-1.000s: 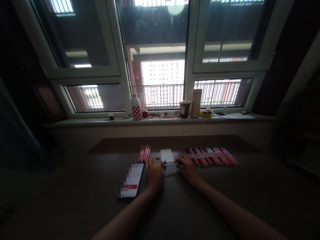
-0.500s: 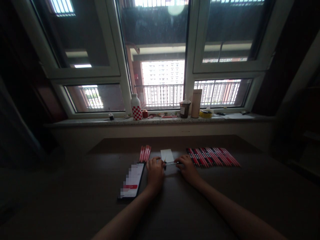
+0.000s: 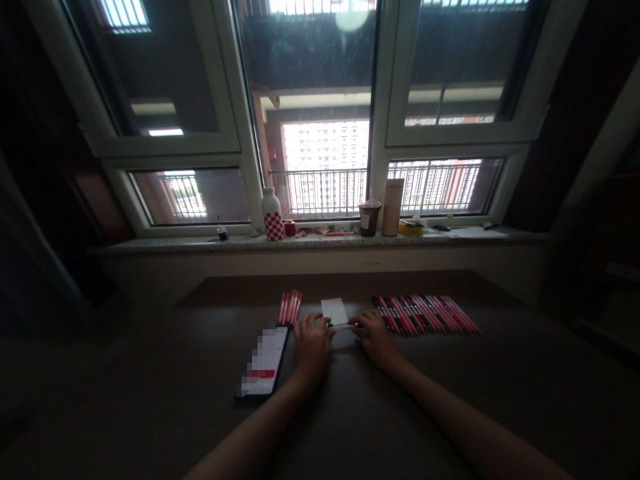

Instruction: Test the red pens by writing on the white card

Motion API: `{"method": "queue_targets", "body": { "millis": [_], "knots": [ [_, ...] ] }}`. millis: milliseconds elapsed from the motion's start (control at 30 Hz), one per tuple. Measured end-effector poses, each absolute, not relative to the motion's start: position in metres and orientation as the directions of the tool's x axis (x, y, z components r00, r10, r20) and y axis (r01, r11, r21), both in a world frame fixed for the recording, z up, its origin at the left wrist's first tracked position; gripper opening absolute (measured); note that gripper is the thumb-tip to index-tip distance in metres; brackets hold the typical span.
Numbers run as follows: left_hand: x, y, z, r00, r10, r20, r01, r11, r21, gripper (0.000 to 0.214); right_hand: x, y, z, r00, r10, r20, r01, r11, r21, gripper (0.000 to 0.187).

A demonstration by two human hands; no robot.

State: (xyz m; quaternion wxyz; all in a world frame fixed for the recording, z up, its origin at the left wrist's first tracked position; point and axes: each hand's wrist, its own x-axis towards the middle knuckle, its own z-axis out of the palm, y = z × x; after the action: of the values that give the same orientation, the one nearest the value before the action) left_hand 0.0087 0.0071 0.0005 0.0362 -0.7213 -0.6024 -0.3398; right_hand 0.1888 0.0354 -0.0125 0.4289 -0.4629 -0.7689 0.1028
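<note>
Between my two hands a slim pen [image 3: 342, 327] with a clear barrel and dark ends lies crosswise, just above the table. The fingertips of my left hand [image 3: 313, 343] close on its left end, which they partly hide. At the other end, the fingers of my right hand [image 3: 374, 333] pinch its dark tip. Behind the pen, a white slip of paper [image 3: 334, 310] lies flat. A row of red, pink and black pens [image 3: 425, 315] is laid out right of my right hand. Several pinkish pens [image 3: 290, 307] lie together beyond my left hand.
A phone [image 3: 265, 367] with its screen lit lies left of my left forearm on the dark table [image 3: 350, 413]. Along the windowsill [image 3: 240, 244] stand a checkered bottle [image 3: 273, 217], a lidded cup [image 3: 369, 219], a tall tumbler [image 3: 393, 207] and a yellow tape roll [image 3: 411, 228].
The small dark piece that hung below my left fingertips is out of sight there now; the left fingers have turned slightly in toward the pen's end. My right hand has hardly moved.
</note>
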Motion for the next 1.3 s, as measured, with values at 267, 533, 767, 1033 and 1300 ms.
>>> {"method": "queue_targets", "body": {
  "millis": [267, 533, 767, 1033, 1300],
  "knots": [
    [0.0094, 0.0053, 0.0006, 0.063, 0.847, 0.528, 0.906, -0.27, 0.325, 0.019, 0.1884, 0.0348, -0.0116, -0.208, 0.8, 0.563, 0.629, 0.55, -0.55, 0.021],
    [0.0096, 0.004, 0.0041, 0.055, 0.845, 0.533, 0.888, -0.286, 0.361, 0.015, 0.188, 0.0328, -0.0093, -0.212, 0.81, 0.547, 0.621, 0.544, -0.564, 0.022],
    [0.0102, 0.003, 0.0053, 0.049, 0.845, 0.533, 0.894, -0.275, 0.354, 0.023, 0.1881, 0.0318, -0.008, -0.214, 0.808, 0.549, 0.619, 0.547, -0.563, 0.021],
    [0.0102, 0.0026, 0.0053, 0.054, 0.852, 0.52, 0.915, -0.251, 0.316, 0.02, 0.1882, 0.0326, -0.0082, -0.216, 0.819, 0.531, 0.624, 0.534, -0.571, 0.022],
    [0.0098, 0.0033, 0.0054, 0.057, 0.851, 0.521, 0.889, -0.281, 0.361, 0.014, 0.1886, 0.0317, -0.0076, -0.222, 0.821, 0.527, 0.621, 0.535, -0.573, 0.024]
  ]
}}
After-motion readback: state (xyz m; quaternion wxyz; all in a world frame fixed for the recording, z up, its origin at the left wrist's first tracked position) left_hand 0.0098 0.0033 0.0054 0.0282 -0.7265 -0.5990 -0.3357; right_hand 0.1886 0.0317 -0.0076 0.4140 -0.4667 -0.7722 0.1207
